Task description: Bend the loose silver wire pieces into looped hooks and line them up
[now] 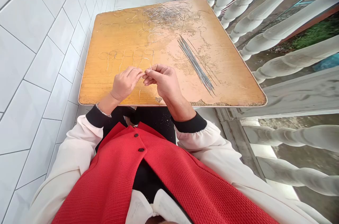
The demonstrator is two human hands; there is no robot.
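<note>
Left hand (125,83): fingers pointing right, wrist low near the table edge.
Right hand (164,81): fingers pointing left.
Hand state: together, fingertips pinching a thin wire (144,75).
Wire axis: too fine to tell.
Straight wire bundle (196,65): right of the right hand, running diagonally across the wooden tabletop (227,79).
Wire loops (127,54): directly ahead of the hands.

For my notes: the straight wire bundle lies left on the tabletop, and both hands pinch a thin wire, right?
No: the head view shows the straight wire bundle on the right of the tabletop. The left hand and right hand do pinch a thin wire.
</note>
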